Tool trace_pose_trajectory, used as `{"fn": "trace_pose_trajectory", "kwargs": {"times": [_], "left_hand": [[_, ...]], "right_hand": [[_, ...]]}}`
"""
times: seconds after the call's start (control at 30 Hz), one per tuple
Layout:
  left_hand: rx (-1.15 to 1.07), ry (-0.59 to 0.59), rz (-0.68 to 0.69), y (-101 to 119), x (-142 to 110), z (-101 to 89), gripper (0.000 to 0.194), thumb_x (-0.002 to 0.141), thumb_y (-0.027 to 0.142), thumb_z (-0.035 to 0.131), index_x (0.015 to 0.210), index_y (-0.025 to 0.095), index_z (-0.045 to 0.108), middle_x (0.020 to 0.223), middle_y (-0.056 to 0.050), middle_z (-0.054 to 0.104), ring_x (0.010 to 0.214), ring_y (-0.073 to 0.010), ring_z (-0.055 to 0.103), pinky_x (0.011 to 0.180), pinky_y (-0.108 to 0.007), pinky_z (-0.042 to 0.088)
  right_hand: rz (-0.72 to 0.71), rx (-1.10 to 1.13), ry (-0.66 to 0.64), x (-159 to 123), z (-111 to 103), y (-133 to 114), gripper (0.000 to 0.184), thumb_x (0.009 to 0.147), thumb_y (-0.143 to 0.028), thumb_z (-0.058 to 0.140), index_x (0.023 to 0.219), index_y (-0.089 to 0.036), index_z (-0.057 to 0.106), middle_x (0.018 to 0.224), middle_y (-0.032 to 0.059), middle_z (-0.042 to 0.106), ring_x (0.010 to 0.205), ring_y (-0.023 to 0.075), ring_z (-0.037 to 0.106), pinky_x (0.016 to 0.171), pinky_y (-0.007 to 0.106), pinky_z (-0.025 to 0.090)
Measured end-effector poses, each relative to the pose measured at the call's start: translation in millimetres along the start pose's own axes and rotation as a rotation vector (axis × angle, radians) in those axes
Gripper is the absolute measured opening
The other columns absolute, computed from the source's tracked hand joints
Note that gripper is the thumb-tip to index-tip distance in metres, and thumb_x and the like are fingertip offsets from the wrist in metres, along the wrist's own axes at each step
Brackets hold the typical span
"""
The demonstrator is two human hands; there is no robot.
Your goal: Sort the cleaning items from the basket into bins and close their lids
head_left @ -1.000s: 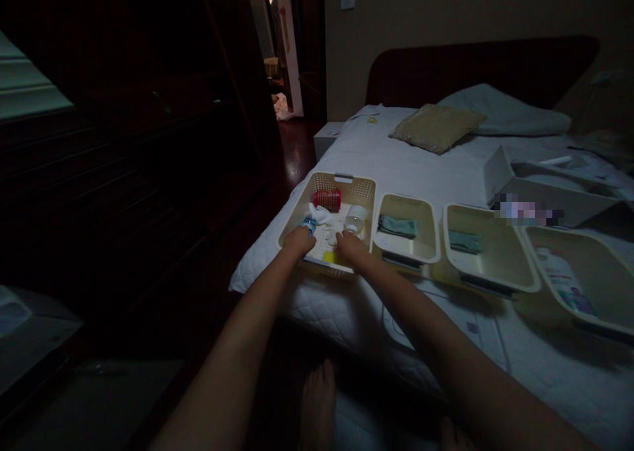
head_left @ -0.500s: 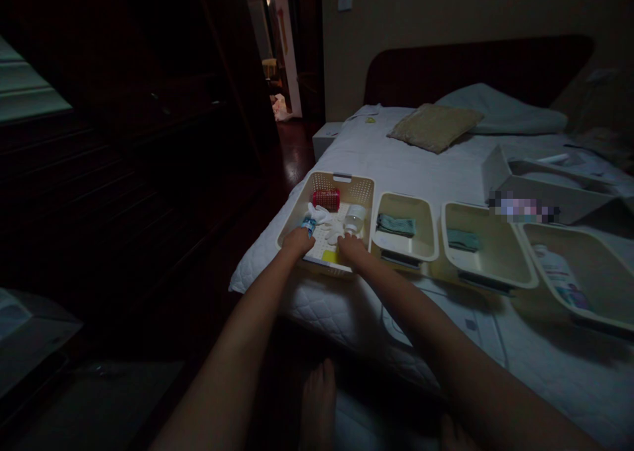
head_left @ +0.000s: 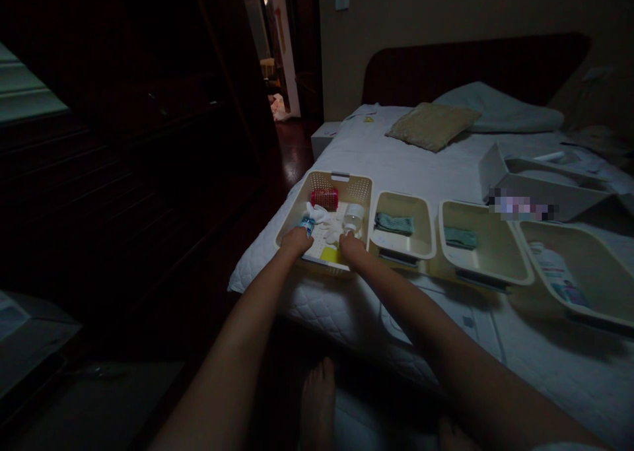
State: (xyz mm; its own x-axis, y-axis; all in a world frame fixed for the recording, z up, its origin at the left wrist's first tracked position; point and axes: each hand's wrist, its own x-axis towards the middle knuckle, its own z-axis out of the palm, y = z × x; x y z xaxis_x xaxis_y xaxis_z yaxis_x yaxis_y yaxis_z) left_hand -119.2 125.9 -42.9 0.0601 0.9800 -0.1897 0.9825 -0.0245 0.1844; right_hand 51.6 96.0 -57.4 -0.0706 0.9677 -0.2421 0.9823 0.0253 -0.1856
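A cream perforated basket (head_left: 360,188) stands at the near left corner of the bed. My left hand (head_left: 296,242) is closed on its front left side, next to a blue-labelled bottle (head_left: 307,224). At the front right, my right hand (head_left: 351,249) closes over the rim, just below a clear bottle (head_left: 353,218). Both sets of fingertips are partly hidden. Inside lie a red mesh-like cylinder (head_left: 325,199), white gloves (head_left: 319,214) and a flat yellow piece (head_left: 330,255).
Three cream bins stand to the right: two with folded green cloths (head_left: 394,224) (head_left: 459,238), one with a white bottle (head_left: 557,273). Behind them is a grey-white box (head_left: 535,188). A beige cushion (head_left: 432,126) lies farther up the bed (head_left: 361,147). Dark furniture fills the left.
The whole view has shifted slightly. Both hands keep their places at the basket, and its contents lie as before.
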Motion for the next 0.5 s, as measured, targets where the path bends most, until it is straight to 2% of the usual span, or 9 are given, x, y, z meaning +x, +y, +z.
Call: {"fn": "trace_pose_trajectory", "kwargs": {"times": [0.07, 0.2, 0.37, 0.5], "left_hand": [[0.001, -0.005, -0.005, 0, 1, 0.7, 0.041, 0.079, 0.037, 0.044, 0.106, 0.014, 0.063, 0.11, -0.018, 0.065, 0.102, -0.0274, 0.062, 0.083, -0.034, 0.048], [0.024, -0.024, -0.021, 0, 3, 0.9, 0.041, 0.08, 0.039, 0.045, 0.107, 0.014, 0.063, 0.11, -0.018, 0.065, 0.101, -0.0274, 0.062, 0.082, -0.033, 0.048], [0.046, 0.011, 0.013, 1, 0, -3.7, 0.038, 0.079, 0.034, 0.046, 0.108, 0.014, 0.061, 0.111, -0.016, 0.064, 0.104, -0.0257, 0.061, 0.086, -0.032, 0.046], [-0.038, 0.097, 0.093, -3, -2, -5.3, 0.035, 0.079, 0.027, 0.046, 0.108, 0.015, 0.06, 0.113, -0.015, 0.064, 0.105, -0.0256, 0.06, 0.088, -0.034, 0.045]], "right_hand": [[-0.001, 0.047, -0.003, 1, 0, 0, 0.036, 0.08, -0.009, 0.049, 0.115, -0.004, 0.055, 0.118, 0.0247, 0.055, 0.104, 0.0312, 0.06, 0.084, 0.043, 0.049], [-0.018, 0.189, 0.031, 4, -2, 1, 0.031, 0.083, -0.011, 0.044, 0.109, -0.004, 0.059, 0.112, 0.0252, 0.059, 0.104, 0.0317, 0.059, 0.085, 0.044, 0.047], [-0.101, 0.455, 0.085, 14, -15, 4, 0.039, 0.074, -0.015, 0.06, 0.112, -0.011, 0.058, 0.109, 0.0131, 0.064, 0.099, 0.0217, 0.061, 0.086, 0.033, 0.048], [-0.121, 0.734, 0.134, 21, -23, 8, 0.045, 0.073, -0.018, 0.06, 0.118, -0.013, 0.053, 0.109, 0.0079, 0.063, 0.089, 0.0147, 0.062, 0.079, 0.029, 0.05]]}}
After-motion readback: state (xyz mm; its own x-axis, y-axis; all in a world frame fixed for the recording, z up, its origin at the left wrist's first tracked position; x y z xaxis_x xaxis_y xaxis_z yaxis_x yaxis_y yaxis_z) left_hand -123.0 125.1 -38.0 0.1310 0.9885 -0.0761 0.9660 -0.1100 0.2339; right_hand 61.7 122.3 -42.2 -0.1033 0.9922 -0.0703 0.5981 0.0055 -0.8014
